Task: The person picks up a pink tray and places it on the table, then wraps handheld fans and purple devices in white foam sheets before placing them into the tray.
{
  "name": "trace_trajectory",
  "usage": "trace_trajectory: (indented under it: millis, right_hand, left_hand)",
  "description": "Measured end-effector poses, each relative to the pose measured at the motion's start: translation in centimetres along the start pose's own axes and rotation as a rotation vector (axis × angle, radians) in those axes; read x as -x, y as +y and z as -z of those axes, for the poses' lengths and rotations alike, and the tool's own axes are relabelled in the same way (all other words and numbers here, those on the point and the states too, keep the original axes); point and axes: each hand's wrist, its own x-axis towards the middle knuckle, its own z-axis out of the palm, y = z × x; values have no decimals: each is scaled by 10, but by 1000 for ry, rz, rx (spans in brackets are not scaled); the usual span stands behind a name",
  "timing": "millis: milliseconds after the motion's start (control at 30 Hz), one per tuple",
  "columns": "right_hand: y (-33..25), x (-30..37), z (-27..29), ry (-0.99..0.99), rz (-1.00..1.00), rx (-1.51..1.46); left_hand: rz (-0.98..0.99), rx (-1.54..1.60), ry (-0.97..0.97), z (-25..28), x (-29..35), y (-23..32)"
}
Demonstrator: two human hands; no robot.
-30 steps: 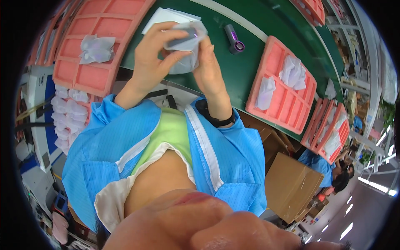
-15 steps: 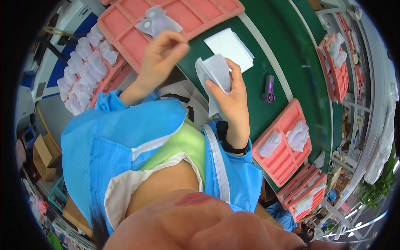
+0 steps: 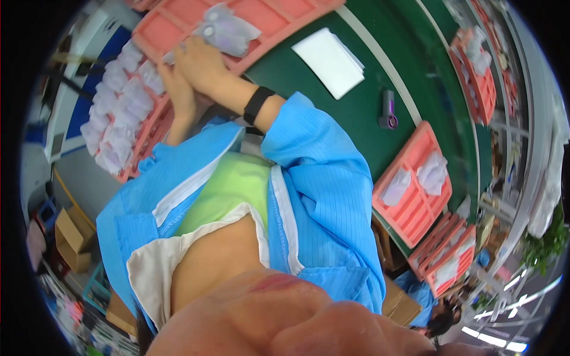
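Both my hands meet at the near left edge of a large pink compartment tray (image 3: 160,31). My right hand (image 3: 200,64), a black band on its wrist, reaches across and lies over the fingers of my left hand (image 3: 178,92). Fingers of both are closed together; a small bit of white paper (image 3: 169,58) shows at their tips, and the rest is hidden beneath them. Right beside my right hand, a bundle in translucent white wrapping (image 3: 228,32) rests in the tray. A stack of white paper sheets (image 3: 329,62) lies on the green table to the right.
Stacked pink trays at left hold several white-wrapped bundles (image 3: 122,110). A grey and purple handheld device (image 3: 388,111) lies on the green table (image 3: 362,130). Another pink tray (image 3: 409,216) with two wrapped pieces sits at right, near more trays (image 3: 436,261). Another person (image 3: 418,299) is at lower right.
My right hand has swung left with the white paper, from over the table to the tray's edge. My left hand has drawn down and left to meet it. The view has shifted slightly.
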Motion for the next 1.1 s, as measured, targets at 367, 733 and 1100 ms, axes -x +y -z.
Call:
trace_trajectory:
  millis: [367,733,1100]
  right_hand:
    - [7,26,20,-52,1,-296]
    - [140,231,253,8,-1263,692]
    - [100,217,266,424,-1074,-255]
  left_hand:
    - [323,476,-158,-18,2,16]
    - [-367,-261,-36,-20,15,58]
    - [-578,-200,-1020,-153,93,116]
